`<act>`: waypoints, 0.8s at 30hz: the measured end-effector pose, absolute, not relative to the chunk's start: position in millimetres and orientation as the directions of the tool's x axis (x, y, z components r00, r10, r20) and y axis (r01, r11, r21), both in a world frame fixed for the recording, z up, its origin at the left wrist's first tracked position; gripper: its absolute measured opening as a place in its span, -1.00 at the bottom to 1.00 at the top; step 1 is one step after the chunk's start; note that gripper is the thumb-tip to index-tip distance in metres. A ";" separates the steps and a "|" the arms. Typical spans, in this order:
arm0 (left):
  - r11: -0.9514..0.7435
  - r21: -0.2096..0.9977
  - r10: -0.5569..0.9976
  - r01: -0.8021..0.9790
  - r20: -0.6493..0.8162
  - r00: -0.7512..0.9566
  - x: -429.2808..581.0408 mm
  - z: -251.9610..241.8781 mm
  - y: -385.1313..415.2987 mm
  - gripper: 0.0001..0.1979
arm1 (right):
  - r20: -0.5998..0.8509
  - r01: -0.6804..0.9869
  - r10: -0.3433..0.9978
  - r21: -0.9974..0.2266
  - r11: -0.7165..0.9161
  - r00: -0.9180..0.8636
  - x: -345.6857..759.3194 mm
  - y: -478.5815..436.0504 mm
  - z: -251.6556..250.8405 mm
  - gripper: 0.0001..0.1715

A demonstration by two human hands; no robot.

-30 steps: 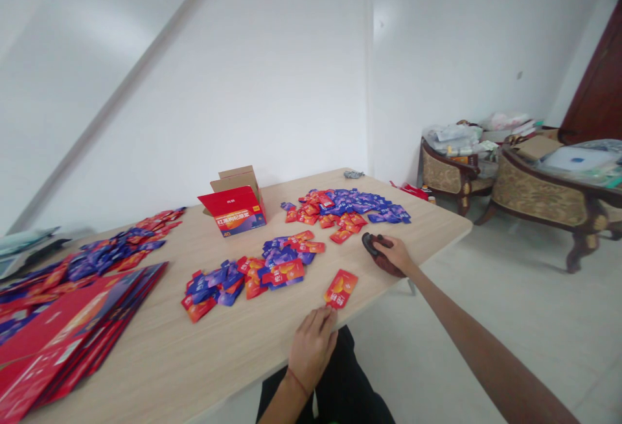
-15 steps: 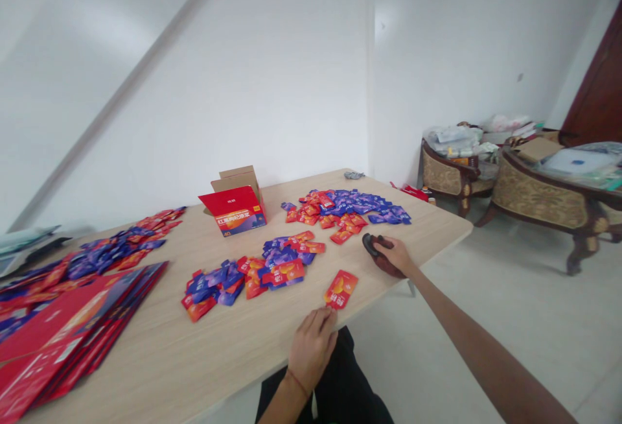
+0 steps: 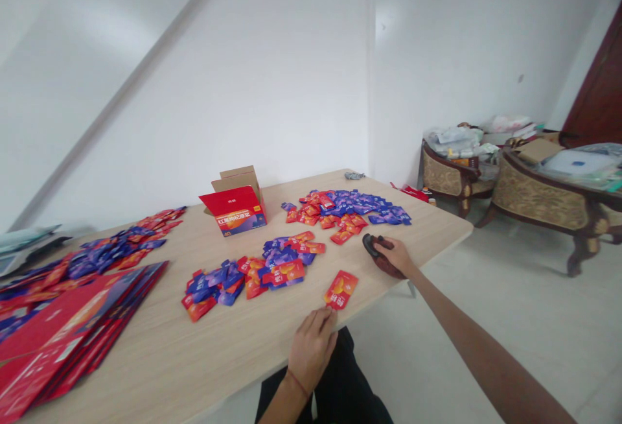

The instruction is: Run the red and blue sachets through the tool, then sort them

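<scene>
Head view: the left hand [image 3: 311,346] lies flat on the near edge of the desk [image 3: 228,353], its fingers [image 3: 326,318] close together and their tips touching the near end of a single red packet [image 3: 341,289]. Just right and farther off, the right hand [image 3: 396,257] rests on a small black object [image 3: 372,244], fingers curled around it. Left of the packet lies a loose heap of red and blue packets [image 3: 253,273]; a second heap [image 3: 347,207] lies farther off, beside an open red box [image 3: 236,207].
</scene>
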State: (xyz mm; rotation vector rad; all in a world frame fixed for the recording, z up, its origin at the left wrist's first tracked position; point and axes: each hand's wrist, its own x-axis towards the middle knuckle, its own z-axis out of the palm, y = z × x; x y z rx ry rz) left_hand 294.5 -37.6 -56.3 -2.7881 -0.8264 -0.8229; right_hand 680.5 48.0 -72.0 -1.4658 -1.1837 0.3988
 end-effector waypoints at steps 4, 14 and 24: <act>-0.841 0.033 0.473 0.541 0.531 0.703 294.4 -55.0 -38.4 -0.63 | 0.370 0.441 0.824 -0.882 0.166 0.429 681.4 49.6 -73.5 -0.57; -0.842 0.029 0.469 0.539 0.533 0.704 294.7 -57.4 -37.5 -0.63 | 0.370 0.443 0.824 -0.881 0.165 0.429 681.0 48.7 -73.9 -0.55; -0.842 0.032 0.467 0.538 0.543 0.698 295.2 -54.9 -38.5 -0.64 | 0.372 0.452 0.824 -0.877 0.162 0.428 681.7 50.0 -74.5 -0.55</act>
